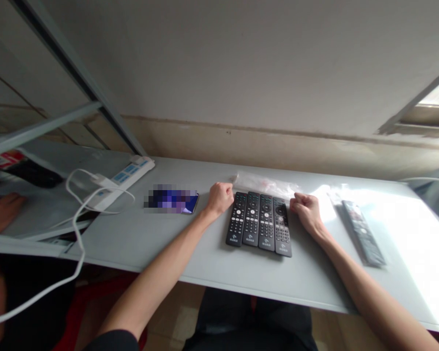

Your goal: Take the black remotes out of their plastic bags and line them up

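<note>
Several black remote controls [251,219] lie side by side on the grey table, their button faces up and tops pointing to the wall. My left hand [220,199] is curled into a fist beside the top of the leftmost remote. On the opposite side, my right hand [306,210] is also a fist, close to the top of the rightmost remote. Nothing shows in either fist. Clear plastic bags [265,184] lie behind the row. Another remote in a clear sleeve [364,234] rests apart, right of my right hand.
A phone with a blurred screen [171,201] lies left of my left hand. A white power strip [126,181] with white cables [81,243] runs by the metal frame [120,131]. Farther left are another person's hand [5,212] and a dark bottle [29,168].
</note>
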